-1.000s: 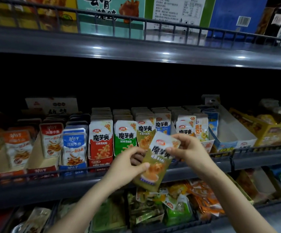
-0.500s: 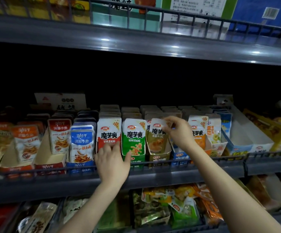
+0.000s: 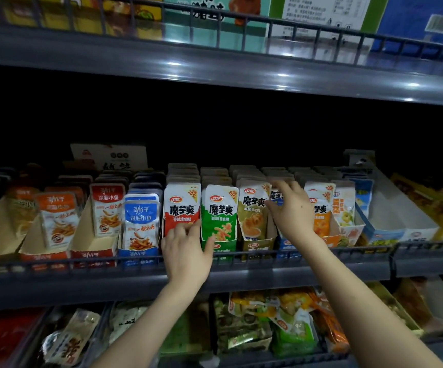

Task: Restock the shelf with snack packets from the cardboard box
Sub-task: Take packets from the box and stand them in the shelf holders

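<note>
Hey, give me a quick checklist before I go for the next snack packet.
1. Olive packet upright in its tray: ok.
2. Left hand empty, fingers resting on red packet: ok.
3. Right hand free of blue packet: cannot tell; it touches it.
4. Green packet upright in row: ok.
5. Cardboard box within reach: cannot tell, out of view.

Upper tier, centre: teal printed carton (image 3: 215, 22), touching a white-and-green text-covered carton (image 3: 321, 11) on its right.
Upper tier, right: blue carton with barcode label (image 3: 406, 25).
In front of them: dark wire rail (image 3: 307, 25).
Back, left: white printed card (image 3: 109, 156), upright.
</note>
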Demonstrator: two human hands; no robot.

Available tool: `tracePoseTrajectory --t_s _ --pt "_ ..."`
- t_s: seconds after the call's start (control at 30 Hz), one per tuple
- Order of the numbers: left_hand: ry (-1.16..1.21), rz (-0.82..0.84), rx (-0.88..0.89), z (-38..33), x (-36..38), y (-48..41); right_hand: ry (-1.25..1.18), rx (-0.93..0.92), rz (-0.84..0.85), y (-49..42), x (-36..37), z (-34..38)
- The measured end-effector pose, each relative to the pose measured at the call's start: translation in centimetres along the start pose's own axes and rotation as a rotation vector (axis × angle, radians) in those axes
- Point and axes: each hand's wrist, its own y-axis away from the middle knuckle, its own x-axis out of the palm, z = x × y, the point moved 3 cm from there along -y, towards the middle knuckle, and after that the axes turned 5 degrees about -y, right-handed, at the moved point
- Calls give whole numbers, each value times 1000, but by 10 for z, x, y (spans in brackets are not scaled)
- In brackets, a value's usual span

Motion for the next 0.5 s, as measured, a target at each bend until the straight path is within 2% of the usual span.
tracePoseTrajectory --t_s 0.23,0.5 --pt "3 -44 52 4 -43 34 -33 19 31 70 -56 22" --pt "-87 52 -6 77 -69 138 -189 -27 248 191 -53 70"
